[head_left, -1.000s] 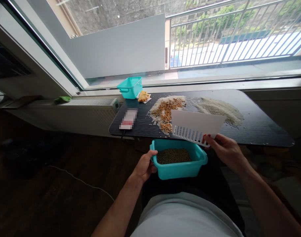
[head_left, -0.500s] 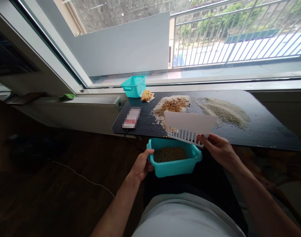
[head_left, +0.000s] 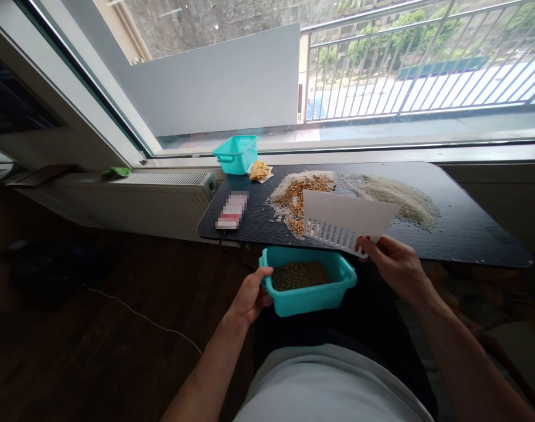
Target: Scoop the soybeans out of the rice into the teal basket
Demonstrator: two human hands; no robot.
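My left hand (head_left: 251, 293) grips the left end of a turquoise plastic bin (head_left: 309, 302), thumb over the rim. Small green-brown beans (head_left: 300, 275) cover part of its floor. Between the thumb and fingers of my right hand (head_left: 392, 258) is a white plastic sheet with a row of slots along its lower edge, a slotted scraper (head_left: 350, 214). It is raised above the table's front edge, over the bin's back right side. Behind it lies a pile of yellow-orange kernels mixed with white rice (head_left: 297, 190), partly hidden by the scraper.
On the black table (head_left: 464, 234) lies a heap of white rice (head_left: 399, 199) at the right. A second turquoise bin (head_left: 236, 155), a yellow crumpled thing (head_left: 260, 171) and a blurred-out phone-like object (head_left: 232, 211) are at the left. Behind runs a window; a radiator (head_left: 162, 199) stands left.
My right hand has shifted the scraper a little to the right, uncovering more of the kernels. The bin in my left hand has stayed nearly in place.
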